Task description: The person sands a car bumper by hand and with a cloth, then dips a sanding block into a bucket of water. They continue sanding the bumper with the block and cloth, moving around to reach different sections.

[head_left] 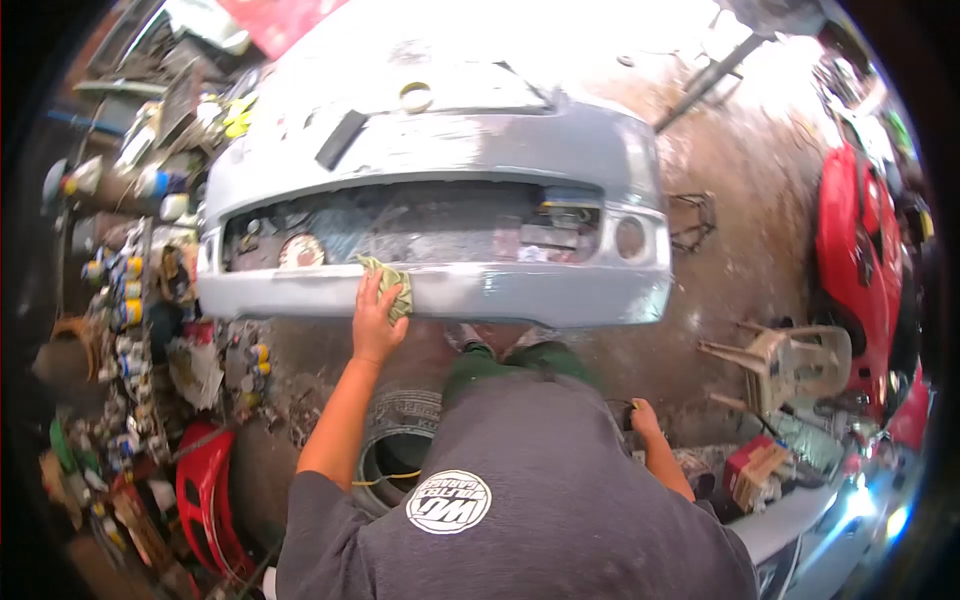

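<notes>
A grey car bumper (550,290) lies across in front of me, with paler patches on its surface. My left hand (376,325) rests on its lower bar, fingers closed on a crumpled yellow-green cloth (398,290) pressed against the bar. Down at my right side, my right hand (643,414) is closed near my hip. A thin dark thing shows at its fingers, too small to name. On the bumper's upper face lie a dark sanding block (341,140) and a roll of tape (415,97).
Shelves of cans and bottles (130,300) crowd the left. A tire (390,440) lies by my legs, with a red panel (205,500) farther left. To the right are a plastic chair (800,365), a red bumper (860,250) and a cardboard box (755,470).
</notes>
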`<state>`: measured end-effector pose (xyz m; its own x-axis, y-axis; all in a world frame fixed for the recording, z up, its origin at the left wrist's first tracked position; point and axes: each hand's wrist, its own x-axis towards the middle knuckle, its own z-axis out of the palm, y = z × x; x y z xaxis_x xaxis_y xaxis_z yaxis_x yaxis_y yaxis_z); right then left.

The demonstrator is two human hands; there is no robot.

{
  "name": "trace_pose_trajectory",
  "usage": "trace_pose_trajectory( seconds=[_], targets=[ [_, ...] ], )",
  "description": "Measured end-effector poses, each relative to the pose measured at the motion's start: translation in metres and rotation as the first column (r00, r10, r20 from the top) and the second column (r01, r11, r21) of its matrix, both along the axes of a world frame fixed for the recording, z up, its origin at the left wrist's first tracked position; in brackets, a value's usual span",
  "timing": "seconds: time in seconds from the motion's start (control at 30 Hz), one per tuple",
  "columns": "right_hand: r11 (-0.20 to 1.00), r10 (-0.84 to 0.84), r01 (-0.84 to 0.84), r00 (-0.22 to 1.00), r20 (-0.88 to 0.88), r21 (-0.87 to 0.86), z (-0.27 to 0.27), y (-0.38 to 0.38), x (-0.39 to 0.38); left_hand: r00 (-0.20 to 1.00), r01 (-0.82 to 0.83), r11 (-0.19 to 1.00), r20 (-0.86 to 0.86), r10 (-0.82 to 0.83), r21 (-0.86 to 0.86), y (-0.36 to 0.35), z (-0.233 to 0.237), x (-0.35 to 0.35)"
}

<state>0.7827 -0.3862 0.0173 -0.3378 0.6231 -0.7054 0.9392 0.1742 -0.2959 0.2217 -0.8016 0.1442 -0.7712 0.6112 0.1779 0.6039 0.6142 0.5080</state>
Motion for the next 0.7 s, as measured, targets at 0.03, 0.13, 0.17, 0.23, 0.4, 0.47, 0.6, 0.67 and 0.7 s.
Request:
trace_pose_trajectory(
  seconds=[0.03,0.13,0.17,0.23,0.4,0.47,0.6,0.67,0.7],
  targets=[
    [0.999,0.029,-0.029,1.000,0.012,0.016,-0.003,-0.007,0.008,0.998,0.067,0.998,0.012,-0.066,-0.003,0.025,-0.002,0.009],
    [0.999,-0.020,0.020,1.000,-0.024,-0.029,-0.033,-0.019,0.039,0.971,0.234,0.972,0.038,-0.234,-0.007,0.107,-0.005,0.046],
    [0.998,-0.058,0.057,0.997,-0.049,-0.015,-0.035,-0.018,0.039,0.959,0.280,0.960,0.047,-0.280,-0.005,0.138,-0.008,0.059],
    [0.990,-0.137,0.138,0.985,-0.103,0.000,-0.038,-0.023,0.036,0.924,0.382,0.924,-0.006,-0.381,0.012,0.200,-0.011,0.086],
    [0.968,-0.247,0.253,0.942,-0.226,-0.005,-0.012,-0.026,0.027,0.730,0.681,0.730,0.018,-0.683,0.061,0.341,-0.050,0.149],
    [0.954,-0.300,0.299,0.930,-0.211,-0.039,0.011,-0.024,0.023,0.665,0.747,0.665,0.046,-0.746,-0.009,0.389,-0.062,0.169],
    [0.861,-0.509,0.501,0.852,-0.121,-0.090,0.013,-0.031,0.062,0.634,0.739,0.674,0.332,-0.698,0.006,0.457,-0.059,0.179],
    [0.848,-0.530,0.526,0.839,-0.125,-0.061,-0.013,-0.046,0.100,0.670,0.637,0.770,0.478,-0.568,0.022,0.479,-0.029,0.162],
    [0.843,-0.538,0.536,0.833,-0.128,-0.046,-0.027,-0.052,0.120,0.700,0.560,0.828,0.521,-0.488,0.021,0.486,-0.010,0.144]
  ],
)
